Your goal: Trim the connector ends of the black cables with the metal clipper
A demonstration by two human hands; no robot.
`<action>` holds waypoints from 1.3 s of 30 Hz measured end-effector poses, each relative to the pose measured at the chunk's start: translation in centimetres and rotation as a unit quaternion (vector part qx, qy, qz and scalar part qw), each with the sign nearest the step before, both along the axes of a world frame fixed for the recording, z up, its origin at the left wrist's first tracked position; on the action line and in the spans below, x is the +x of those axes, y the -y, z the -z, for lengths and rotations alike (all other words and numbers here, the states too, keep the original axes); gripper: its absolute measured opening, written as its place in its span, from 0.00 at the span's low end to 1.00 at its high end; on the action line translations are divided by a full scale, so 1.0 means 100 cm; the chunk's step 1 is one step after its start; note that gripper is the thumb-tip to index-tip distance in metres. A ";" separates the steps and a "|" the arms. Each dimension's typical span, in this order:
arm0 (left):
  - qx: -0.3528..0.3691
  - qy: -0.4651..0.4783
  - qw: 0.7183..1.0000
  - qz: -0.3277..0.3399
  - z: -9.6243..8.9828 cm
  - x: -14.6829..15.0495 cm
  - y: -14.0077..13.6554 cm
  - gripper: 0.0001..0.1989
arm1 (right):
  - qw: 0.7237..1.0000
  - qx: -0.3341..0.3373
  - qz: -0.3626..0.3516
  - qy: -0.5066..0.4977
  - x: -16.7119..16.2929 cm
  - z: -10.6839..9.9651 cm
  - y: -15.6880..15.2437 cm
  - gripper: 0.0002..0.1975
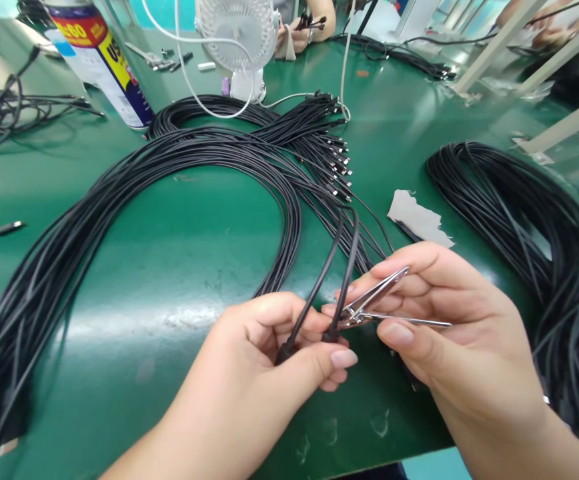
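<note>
Grips two slim, round, black rubbery cables by the thick black collars in the left hand, above the glossy green counter. Pinches a shiny silver metal nail clipper in the right hand, beside one collar. Expect light, springy, easily bent cables, likely steadiest when held at the stiffer collars, clear of the clipper.

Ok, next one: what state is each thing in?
Left hand: closed on two cables
Held cables: bent, ends in the left hand
Right hand: gripping the clipper
Clipper: lever raised, tip at a held cable
Middle bundle: curved, ends fanned
Right bundle: looped
Paper: ragged-edged
Can: standing
Fan: standing; running unclear
</note>
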State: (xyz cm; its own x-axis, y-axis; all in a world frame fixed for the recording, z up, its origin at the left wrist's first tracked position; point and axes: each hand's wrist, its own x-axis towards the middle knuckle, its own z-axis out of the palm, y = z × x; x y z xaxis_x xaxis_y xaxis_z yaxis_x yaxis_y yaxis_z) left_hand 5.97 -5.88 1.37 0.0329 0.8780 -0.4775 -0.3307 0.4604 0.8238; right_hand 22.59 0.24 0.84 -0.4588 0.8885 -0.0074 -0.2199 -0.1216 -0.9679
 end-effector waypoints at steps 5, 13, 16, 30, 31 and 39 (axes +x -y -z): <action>0.005 0.010 1.000 -0.009 0.003 0.001 -0.002 0.08 | 1.000 0.008 -0.001 -0.002 -0.001 -0.002 0.002 0.11; -0.022 -0.036 0.999 0.006 -0.007 0.003 -0.004 0.10 | 0.999 0.034 -0.003 0.004 0.003 0.001 0.004 0.12; -0.025 -0.045 0.999 0.004 -0.008 0.003 -0.005 0.10 | 0.999 0.031 0.007 0.019 0.002 0.000 0.004 0.11; -0.004 0.001 1.000 0.002 -0.004 0.003 0.000 0.09 | 0.998 0.037 0.043 0.017 0.003 0.001 0.009 0.08; 0.002 0.006 1.000 -0.001 -0.003 0.003 0.001 0.09 | 0.998 0.034 0.046 0.013 0.003 0.002 0.007 0.08; -0.002 0.017 1.000 0.026 -0.001 -0.001 -0.001 0.06 | 0.999 0.019 0.035 -0.015 0.008 0.002 -0.002 0.10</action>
